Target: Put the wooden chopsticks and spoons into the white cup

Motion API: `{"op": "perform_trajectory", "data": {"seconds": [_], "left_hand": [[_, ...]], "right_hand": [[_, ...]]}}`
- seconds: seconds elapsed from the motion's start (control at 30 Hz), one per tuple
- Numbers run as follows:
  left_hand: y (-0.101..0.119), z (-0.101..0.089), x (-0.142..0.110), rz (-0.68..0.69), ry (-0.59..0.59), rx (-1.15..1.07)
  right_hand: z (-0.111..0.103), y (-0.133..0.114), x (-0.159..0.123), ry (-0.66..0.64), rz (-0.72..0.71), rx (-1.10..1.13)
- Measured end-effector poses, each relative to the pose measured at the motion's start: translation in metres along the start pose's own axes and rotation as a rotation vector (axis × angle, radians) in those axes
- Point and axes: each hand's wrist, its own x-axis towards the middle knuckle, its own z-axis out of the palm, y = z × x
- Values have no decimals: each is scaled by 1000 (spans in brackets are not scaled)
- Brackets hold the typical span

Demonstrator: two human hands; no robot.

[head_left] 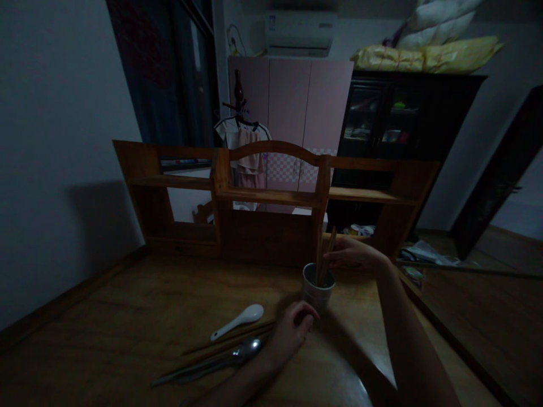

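A grey cup [316, 290] stands on the wooden desk [127, 316] and holds several wooden chopsticks [324, 255] upright. My right hand [352, 252] is at the cup's rim, fingers closed on the chopsticks' upper ends. My left hand [292, 333] rests on the desk just in front of the cup, fingers curled by its base and over the ends of loose chopsticks [231, 342]. To its left lie a white ceramic spoon [238, 321] and a metal spoon [237, 356] with other metal cutlery.
A wooden hutch shelf [271, 195] stands along the desk's back edge. A white wall [55, 141] runs on the left. Beyond are a pink wardrobe [297, 102], a dark cabinet [394, 118] and hanging clothes [248, 150]. The room is dim.
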Motion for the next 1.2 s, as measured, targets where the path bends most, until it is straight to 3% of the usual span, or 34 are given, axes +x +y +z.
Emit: {"op": "perform_trajectory", "data": {"seconds": [0.43, 0.9, 1.07, 1.2], "left_hand": [[-2, 2, 1, -30, -20, -126], [-7, 2, 1, -18, -25, -165], [-10, 1, 2, -26, -35, -174], [-9, 1, 1, -25, -29, -178]], "right_hand": [[-4, 11, -3, -58, 6, -141], [-10, 7, -14, -108, 56, -213], [-10, 2, -16, -40, 81, -153], [-9, -1, -16, 95, 24, -85]]}}
